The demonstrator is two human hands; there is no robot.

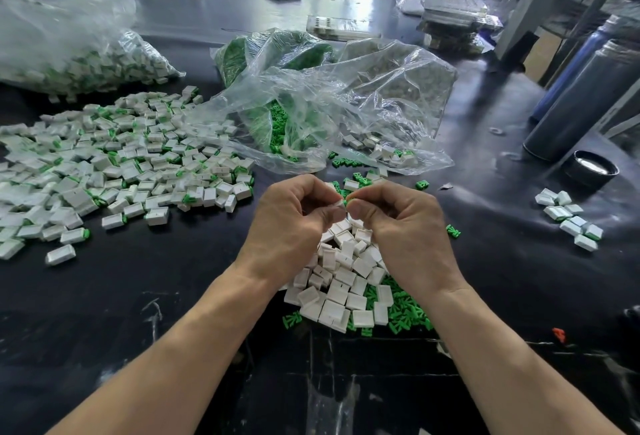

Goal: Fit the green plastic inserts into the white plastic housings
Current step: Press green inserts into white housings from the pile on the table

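My left hand (294, 219) pinches a small white housing (338, 204) between thumb and fingers above the table. My right hand (405, 223) meets it fingertip to fingertip and pinches a green insert (347, 197), of which only a sliver shows. Under both hands lies a heap of empty white housings (343, 282) with loose green inserts (401, 313) along its right and near edges. A wide spread of housings with green inserts in them (121, 164) covers the table at the left.
An open clear plastic bag (346, 105) with green inserts and white housings lies behind my hands. A full bag of parts (79, 63) sits far left. Two dark cylinders (585, 98), a black lid (590, 167) and a small group of housings (571, 219) stand at the right.
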